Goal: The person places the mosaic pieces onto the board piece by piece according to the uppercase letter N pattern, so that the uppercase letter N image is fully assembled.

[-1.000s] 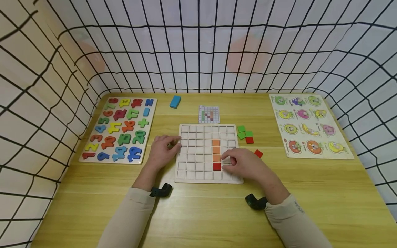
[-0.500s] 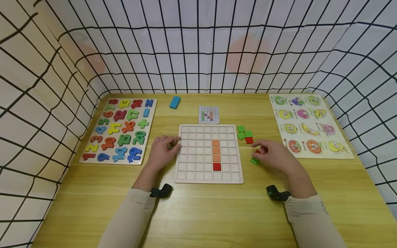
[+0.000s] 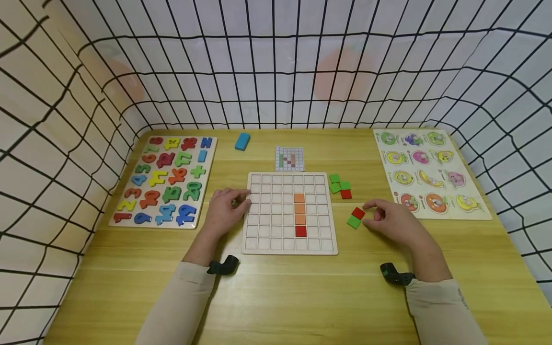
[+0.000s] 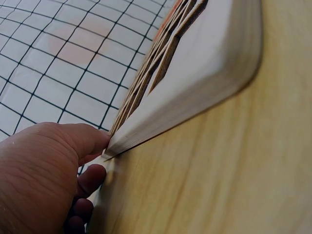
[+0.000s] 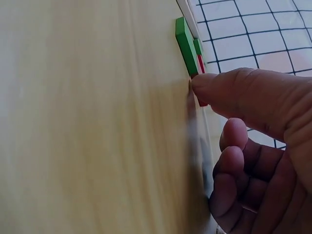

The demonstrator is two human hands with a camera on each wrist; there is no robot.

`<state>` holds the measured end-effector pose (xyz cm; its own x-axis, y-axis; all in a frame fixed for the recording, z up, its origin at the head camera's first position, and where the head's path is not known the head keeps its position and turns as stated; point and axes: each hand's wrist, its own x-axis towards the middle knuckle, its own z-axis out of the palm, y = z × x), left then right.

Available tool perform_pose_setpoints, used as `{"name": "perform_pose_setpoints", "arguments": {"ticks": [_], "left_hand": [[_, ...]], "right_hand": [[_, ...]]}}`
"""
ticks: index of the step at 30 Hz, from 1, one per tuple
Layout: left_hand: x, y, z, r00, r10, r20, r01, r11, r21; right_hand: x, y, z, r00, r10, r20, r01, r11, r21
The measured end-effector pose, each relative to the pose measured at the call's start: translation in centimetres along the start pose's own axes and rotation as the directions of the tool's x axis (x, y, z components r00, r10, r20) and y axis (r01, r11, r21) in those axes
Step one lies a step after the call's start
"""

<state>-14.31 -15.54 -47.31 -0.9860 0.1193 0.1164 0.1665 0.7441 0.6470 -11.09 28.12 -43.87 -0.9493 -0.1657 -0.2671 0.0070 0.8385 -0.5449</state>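
In the head view a pale wooden grid board (image 3: 246, 247) bears a column of three orange tiles (image 3: 299, 209) with a red tile (image 3: 301, 231) below them. My left hand (image 3: 225, 211) touches the board's left edge with thumb and index finger. My right hand (image 3: 392, 223) is by a loose red tile (image 3: 358, 213), thumb and index finger apart with nothing between them. Against that tile lies a green tile (image 3: 354, 222). In the right wrist view the thumb (image 5: 209, 85) overlaps the tiles, and the green tile (image 5: 186, 46) shows its thick side.
Several green tiles (image 3: 335, 178) and a red tile (image 3: 346, 194) lie right of the board. Behind it is a pattern card (image 3: 290, 159). A blue block (image 3: 242, 141), a number puzzle (image 3: 199, 201) and a fruit puzzle (image 3: 444, 211) stand around. Black wire mesh (image 3: 276, 73) encloses the table.
My right hand has moved right, away from the board to the loose red and green tiles, then slightly further right, uncovering both. My left hand stays at the board's edge.
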Motion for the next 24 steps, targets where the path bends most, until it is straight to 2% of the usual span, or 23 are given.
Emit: {"name": "perform_pose_setpoints", "arguments": {"ticks": [12, 24], "left_hand": [[0.00, 0.09, -0.04, 1.000, -0.001, -0.004, 0.001, 1.000, -0.010], [0.06, -0.08, 0.05, 1.000, 0.008, -0.003, -0.008, 1.000, -0.004]], "right_hand": [[0.68, -0.79, 0.65, 1.000, 0.025, -0.007, -0.025, 1.000, -0.013], [0.57, -0.35, 0.52, 1.000, -0.003, -0.007, 0.004, 1.000, 0.021]]}}
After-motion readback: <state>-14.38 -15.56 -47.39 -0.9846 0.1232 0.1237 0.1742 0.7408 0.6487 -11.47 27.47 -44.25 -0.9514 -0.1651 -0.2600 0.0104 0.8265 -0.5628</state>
